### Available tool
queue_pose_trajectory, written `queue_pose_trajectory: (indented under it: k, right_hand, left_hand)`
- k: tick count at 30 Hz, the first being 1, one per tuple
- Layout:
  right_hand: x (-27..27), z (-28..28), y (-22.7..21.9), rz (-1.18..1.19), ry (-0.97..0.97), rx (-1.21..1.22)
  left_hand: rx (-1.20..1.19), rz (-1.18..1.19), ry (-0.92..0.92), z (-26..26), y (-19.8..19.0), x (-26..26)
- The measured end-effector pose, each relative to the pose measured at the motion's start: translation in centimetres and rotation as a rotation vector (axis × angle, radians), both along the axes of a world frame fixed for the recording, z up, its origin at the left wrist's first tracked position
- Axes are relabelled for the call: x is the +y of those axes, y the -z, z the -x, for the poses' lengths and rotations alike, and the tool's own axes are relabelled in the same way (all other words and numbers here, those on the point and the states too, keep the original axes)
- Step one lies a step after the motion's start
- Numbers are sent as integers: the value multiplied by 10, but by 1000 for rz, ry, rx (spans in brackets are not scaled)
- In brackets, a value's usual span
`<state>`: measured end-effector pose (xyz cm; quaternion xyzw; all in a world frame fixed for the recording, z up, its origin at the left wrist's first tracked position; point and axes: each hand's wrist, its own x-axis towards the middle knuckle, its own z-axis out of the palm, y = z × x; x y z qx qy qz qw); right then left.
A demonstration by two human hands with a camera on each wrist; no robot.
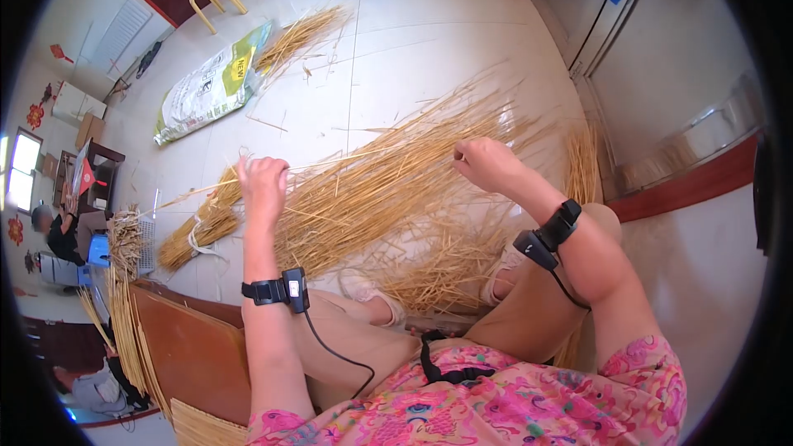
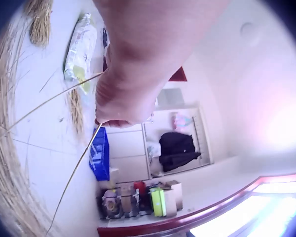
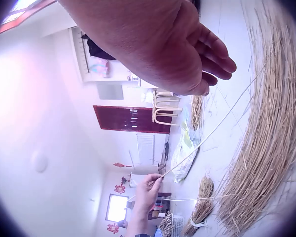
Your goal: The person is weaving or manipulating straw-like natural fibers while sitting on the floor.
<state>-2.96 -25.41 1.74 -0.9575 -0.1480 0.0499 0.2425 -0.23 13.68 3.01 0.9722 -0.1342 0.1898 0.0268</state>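
Note:
My left hand [image 1: 264, 186] pinches a thin straw stalk [image 3: 211, 136] above the floor. Lengths of straw stick out from both sides of that hand, one toward the right hand and one toward the lower left. In the left wrist view the left hand [image 2: 128, 96] has its fingers bent at the stalk. My right hand [image 1: 487, 165] is raised at the right, over the far end of a long heap of loose straw [image 1: 372, 177]. The right wrist view shows the right hand [image 3: 192, 54] with loosely bent fingers and nothing between them.
A tied straw bundle [image 1: 198, 231] lies left of the heap, a printed sack [image 1: 211, 87] with straw beyond it. Short straw bits [image 1: 446, 268] cover the floor by my feet. A brown board [image 1: 194, 343] stands at my left, a metal door [image 1: 669, 58] at the right. Other people sit far left.

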Motion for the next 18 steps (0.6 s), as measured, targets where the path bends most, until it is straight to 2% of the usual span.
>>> queue_pose_trajectory:
  k: [2,3,7,10,13,16,18]
  right_hand:
    - [-2,2,2,20,11,30]
    - [-4,1,1,29,18,41]
    - [-13,1,-1,79,51,73]
    - [-16,0,-4,108,63,114]
    - [-17,-2,-3,110,59,119]
    - [-16,-3,-2,128,47,125]
    - [-16,-5,1,132,29,129]
  left_hand:
    - [-76,-56,-105,3,-14,10]
    - [-15,-41,-159,5,-22,13]
    - [-84,-6,-238,1,-29,39]
    - [-75,95,-151,-3,-34,67]
    - [-76,-10,-219,2,-46,85]
    - [145,-17,-353,6,-78,94]
    - [22,-79,-218,-4,-90,126]
